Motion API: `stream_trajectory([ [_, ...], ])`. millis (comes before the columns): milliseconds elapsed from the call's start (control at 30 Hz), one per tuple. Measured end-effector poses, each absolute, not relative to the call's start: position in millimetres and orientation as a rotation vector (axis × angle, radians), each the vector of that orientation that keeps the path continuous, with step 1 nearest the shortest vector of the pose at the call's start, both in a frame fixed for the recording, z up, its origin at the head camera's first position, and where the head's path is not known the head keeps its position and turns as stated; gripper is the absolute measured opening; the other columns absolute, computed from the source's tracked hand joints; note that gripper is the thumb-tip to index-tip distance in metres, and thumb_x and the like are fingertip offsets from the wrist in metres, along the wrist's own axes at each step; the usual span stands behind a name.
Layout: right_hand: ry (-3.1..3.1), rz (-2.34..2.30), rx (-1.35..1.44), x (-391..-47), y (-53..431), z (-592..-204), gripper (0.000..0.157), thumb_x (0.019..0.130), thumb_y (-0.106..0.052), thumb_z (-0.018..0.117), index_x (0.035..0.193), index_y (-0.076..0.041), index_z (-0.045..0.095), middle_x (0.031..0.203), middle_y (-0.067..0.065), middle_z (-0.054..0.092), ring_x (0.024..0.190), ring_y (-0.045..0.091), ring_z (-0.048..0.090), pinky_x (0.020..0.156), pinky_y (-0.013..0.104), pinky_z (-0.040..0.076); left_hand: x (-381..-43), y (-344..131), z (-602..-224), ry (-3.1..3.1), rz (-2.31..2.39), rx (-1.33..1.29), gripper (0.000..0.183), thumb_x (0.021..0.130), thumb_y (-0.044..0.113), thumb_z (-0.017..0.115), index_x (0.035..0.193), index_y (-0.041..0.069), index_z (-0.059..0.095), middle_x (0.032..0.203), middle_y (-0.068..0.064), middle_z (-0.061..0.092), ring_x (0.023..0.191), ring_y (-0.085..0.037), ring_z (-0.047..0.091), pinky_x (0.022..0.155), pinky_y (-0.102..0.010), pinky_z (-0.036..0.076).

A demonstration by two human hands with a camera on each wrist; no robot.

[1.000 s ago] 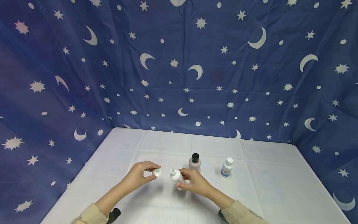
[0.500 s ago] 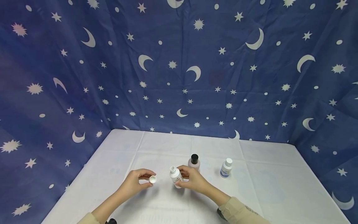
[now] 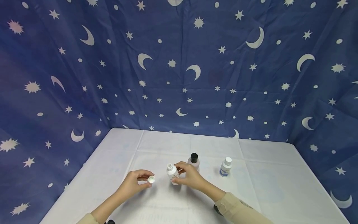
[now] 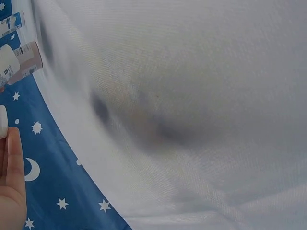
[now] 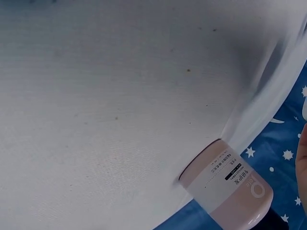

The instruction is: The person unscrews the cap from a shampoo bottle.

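Note:
In the head view my left hand (image 3: pixel 133 184) pinches a small white screw cap (image 3: pixel 151 179) between thumb and fingers, its hollow side facing up. My right hand (image 3: pixel 190 177) grips a white bottle (image 3: pixel 172 175) by its side; the bottle leans a little left and its neck is uncapped. A gap separates cap and bottle. In the left wrist view the cap (image 4: pixel 3 121) shows only partly at the left edge, above the fingers (image 4: pixel 14 158). Just a sliver of the right hand (image 5: pixel 301 167) shows in the right wrist view.
Behind my right hand stands a pinkish bottle (image 3: pixel 194 161) with a black cap; its label faces the right wrist camera. Farther right is a capped white bottle (image 3: pixel 225 167) with a blue label. A white cloth (image 3: pixel 156 146) covers the table, and a blue star-patterned curtain (image 3: pixel 167 74) hangs behind.
My left hand has drawn the cap left and slightly down, away from the bottle, and the cap's opening has turned upward. My right hand and bottle have shifted slightly left and up.

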State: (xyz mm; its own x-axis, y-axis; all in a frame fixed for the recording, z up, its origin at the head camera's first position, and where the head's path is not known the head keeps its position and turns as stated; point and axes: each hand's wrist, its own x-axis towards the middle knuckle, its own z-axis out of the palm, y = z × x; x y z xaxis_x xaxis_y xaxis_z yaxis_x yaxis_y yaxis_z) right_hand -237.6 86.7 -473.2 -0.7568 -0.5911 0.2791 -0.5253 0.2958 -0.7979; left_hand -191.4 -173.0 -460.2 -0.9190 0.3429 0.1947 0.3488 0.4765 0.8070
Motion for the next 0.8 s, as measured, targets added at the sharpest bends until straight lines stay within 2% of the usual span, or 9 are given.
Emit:
stream_trajectory([
  [100, 2.452, -1.487, -1.067, -238.7, 83.0, -472.4, 0.042, 0.077, -0.009, 0.077, 0.113, 0.004, 0.061, 0.105, 0.015, 0.065, 0.09, 0.02, 0.062, 0.082, 0.028, 0.055, -191.7, -173.8, -460.9, -2.713, -1.478, -0.63, 0.03, 0.073, 0.0, 0.076, 0.101, -0.002, 0.067, 0.097, -0.015, 0.07, 0.082, -0.007, 0.066, 0.074, -0.018, 0.056],
  [333, 2.47, -1.417, -1.026, -245.5, 71.3, -468.4, 0.04, 0.076, -0.007, 0.076, 0.112, 0.001, 0.061, 0.104, 0.011, 0.067, 0.09, 0.014, 0.062, 0.084, 0.025, 0.054, -190.1, -175.1, -462.5, -2.744, -1.491, -0.623, 0.029, 0.073, 0.0, 0.076, 0.1, -0.004, 0.067, 0.096, -0.016, 0.069, 0.081, -0.01, 0.067, 0.073, -0.018, 0.056],
  [567, 2.51, -1.404, -1.032, -251.5, 59.5, -464.8, 0.037, 0.076, -0.01, 0.077, 0.108, 0.0, 0.062, 0.099, 0.009, 0.068, 0.088, 0.018, 0.063, 0.082, 0.023, 0.054, -188.8, -171.5, -474.1, -2.791, -1.518, -0.665, 0.027, 0.074, -0.002, 0.074, 0.1, -0.002, 0.066, 0.098, -0.014, 0.069, 0.086, -0.014, 0.067, 0.077, -0.019, 0.055],
  [800, 2.511, -1.42, -0.981, -256.3, 51.4, -463.3, 0.037, 0.077, -0.009, 0.076, 0.109, 0.001, 0.06, 0.1, 0.009, 0.067, 0.089, 0.019, 0.064, 0.08, 0.02, 0.054, -190.4, -157.8, -483.5, -2.816, -1.564, -0.762, 0.025, 0.075, -0.003, 0.074, 0.098, -0.001, 0.066, 0.098, -0.012, 0.068, 0.086, -0.014, 0.066, 0.075, -0.019, 0.055],
])
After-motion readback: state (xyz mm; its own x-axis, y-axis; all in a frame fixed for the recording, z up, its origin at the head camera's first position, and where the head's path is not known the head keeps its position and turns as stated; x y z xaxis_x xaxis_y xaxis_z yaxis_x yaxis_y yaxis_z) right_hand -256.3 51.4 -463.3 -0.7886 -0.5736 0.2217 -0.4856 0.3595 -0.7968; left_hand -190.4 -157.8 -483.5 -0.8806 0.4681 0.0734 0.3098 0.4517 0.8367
